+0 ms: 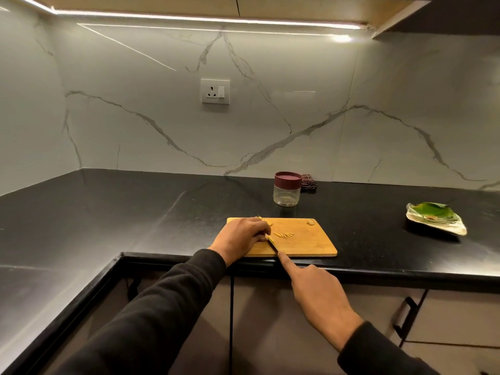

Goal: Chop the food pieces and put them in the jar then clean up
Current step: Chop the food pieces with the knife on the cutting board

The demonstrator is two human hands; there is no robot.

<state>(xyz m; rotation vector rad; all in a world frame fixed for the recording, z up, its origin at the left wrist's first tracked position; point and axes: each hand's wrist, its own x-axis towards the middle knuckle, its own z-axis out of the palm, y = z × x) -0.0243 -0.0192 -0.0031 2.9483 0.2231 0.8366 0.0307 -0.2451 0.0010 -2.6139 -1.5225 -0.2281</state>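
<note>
Chopping step: the left hand (240, 236) pins a food piece (266, 237) at the wooden cutting board's (305, 246) 9 o'clock edge while the right hand (316, 293), forefinger along the spine, grips the knife (273, 243). Cut slivers (283, 234) lie just right of the blade; the lidded jar (287, 188) stands at 12 o'clock beyond the board. The next stroke probably requires the left fingertips to retreat from the blade.

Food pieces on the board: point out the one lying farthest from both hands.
The lone pale piece at the cutting board's far right corner; the rest lie beside the left hand.
</note>
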